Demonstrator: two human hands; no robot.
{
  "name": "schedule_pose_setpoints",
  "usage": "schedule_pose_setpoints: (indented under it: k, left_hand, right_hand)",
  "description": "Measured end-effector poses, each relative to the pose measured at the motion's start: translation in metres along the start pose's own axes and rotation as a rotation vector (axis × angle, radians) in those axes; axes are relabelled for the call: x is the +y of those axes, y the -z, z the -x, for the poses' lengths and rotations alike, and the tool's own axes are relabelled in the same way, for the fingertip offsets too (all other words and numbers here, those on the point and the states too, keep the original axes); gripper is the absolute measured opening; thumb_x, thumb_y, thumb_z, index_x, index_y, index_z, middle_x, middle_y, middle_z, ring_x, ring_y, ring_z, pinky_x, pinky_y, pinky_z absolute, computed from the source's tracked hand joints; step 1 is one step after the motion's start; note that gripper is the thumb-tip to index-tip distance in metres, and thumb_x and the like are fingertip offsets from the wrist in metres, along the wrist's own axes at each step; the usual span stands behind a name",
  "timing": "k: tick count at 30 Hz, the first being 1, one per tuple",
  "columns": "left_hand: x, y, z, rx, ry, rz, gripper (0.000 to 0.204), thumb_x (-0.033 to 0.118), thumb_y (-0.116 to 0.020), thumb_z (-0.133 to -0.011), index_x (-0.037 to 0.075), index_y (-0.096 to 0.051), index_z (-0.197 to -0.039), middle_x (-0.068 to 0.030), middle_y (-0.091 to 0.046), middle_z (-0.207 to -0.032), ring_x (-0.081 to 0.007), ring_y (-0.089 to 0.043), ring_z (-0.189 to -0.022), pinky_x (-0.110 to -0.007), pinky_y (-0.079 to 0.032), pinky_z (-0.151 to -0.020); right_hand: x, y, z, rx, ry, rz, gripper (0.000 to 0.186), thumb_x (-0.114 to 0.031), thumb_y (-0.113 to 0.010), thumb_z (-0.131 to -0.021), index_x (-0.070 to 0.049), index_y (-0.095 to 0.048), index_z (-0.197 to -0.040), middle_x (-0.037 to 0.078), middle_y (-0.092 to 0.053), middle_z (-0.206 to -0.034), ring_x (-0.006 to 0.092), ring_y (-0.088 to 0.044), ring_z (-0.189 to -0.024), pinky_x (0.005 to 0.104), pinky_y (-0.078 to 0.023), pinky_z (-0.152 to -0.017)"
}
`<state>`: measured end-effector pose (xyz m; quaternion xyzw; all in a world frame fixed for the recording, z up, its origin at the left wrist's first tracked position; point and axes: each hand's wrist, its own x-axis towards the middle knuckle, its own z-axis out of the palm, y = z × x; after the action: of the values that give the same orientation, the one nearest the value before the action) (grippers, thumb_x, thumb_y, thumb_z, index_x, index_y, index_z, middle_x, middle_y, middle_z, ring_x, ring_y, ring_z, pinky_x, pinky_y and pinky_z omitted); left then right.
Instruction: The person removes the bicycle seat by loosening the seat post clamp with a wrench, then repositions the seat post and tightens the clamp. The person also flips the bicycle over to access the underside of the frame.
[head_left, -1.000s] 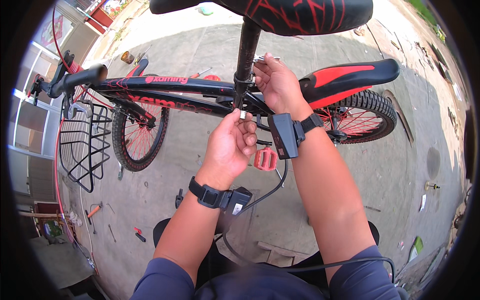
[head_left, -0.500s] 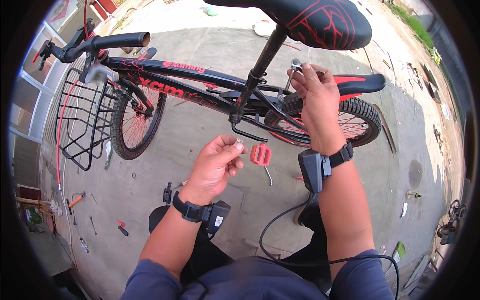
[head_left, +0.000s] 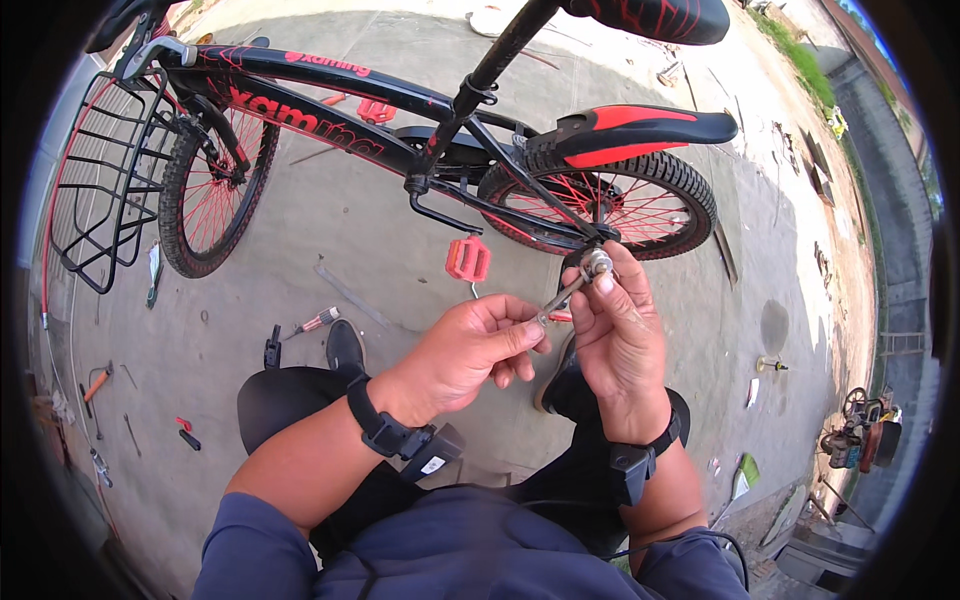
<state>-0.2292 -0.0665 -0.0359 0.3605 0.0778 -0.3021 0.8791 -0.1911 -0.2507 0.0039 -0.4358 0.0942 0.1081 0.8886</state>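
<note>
My right hand point(head_left: 622, 335) is closed around the head end of a long metal bolt point(head_left: 566, 296), which has a shiny round fitting at its upper end. The bolt slants down to my left hand point(head_left: 478, 352). There my thumb and forefinger pinch a small silvery metal piece point(head_left: 543, 320) at the bolt's lower tip; whether it is threaded on I cannot tell. Just beyond my hands stands a black and red bicycle point(head_left: 310, 125). Its red pedal point(head_left: 467, 259) is above my left hand, and its rear tyre point(head_left: 695, 205) is behind my right.
A wire basket point(head_left: 85, 235) fronts the bicycle at left; the saddle point(head_left: 665, 18) is at the top. On the concrete lie a screwdriver point(head_left: 318, 321), an orange-handled hammer point(head_left: 97, 384) and a small red and black item point(head_left: 188, 435). My shoe point(head_left: 345, 345) is near the screwdriver.
My right hand has come down and toward me with the bolt, away from the rear mudguard. My left hand has moved right to meet the bolt's tip. The view has shifted.
</note>
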Motion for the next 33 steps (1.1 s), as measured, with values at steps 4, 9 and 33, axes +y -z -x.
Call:
schedule_pose_setpoints:
  k: [4, 9, 33]
  left_hand:
    - [-0.006, -0.001, -0.001, -0.019, 0.014, 0.038, 0.019, 0.021, -0.060, -0.105, 0.007, -0.062, -0.117, -0.0068, -0.070, -0.100, -0.0102, -0.067, -0.071, -0.020, -0.047, -0.054]
    - [-0.005, 0.000, -0.008, -0.007, 0.009, 0.042, 0.019, 0.023, -0.057, -0.107, 0.007, -0.061, -0.116, -0.0071, -0.070, -0.100, -0.0105, -0.067, -0.070, -0.020, -0.047, -0.053]
    - [0.020, 0.010, -0.001, 0.072, -0.120, -0.129, 0.020, 0.021, -0.055, -0.107, 0.004, -0.060, -0.116, -0.0111, -0.071, -0.100, -0.0150, -0.071, -0.073, -0.024, -0.053, -0.057]
  right_hand:
    - [0.006, 0.009, 0.000, -0.011, -0.055, -0.025, 0.043, -0.002, -0.065, -0.096, 0.001, -0.050, -0.136, 0.009, -0.063, -0.112, 0.0260, -0.066, -0.111, 0.0296, -0.059, -0.090]
    - [0.005, 0.023, -0.004, -0.008, -0.043, -0.020, 0.046, -0.003, -0.067, -0.096, 0.004, -0.049, -0.138, 0.011, -0.063, -0.114, 0.0262, -0.066, -0.112, 0.0297, -0.059, -0.092]
    - [0.000, 0.039, -0.005, -0.168, -0.122, 0.179, 0.036, -0.005, -0.074, -0.092, 0.001, -0.060, -0.125, 0.013, -0.070, -0.112, 0.0264, -0.073, -0.102, 0.0286, -0.059, -0.074]
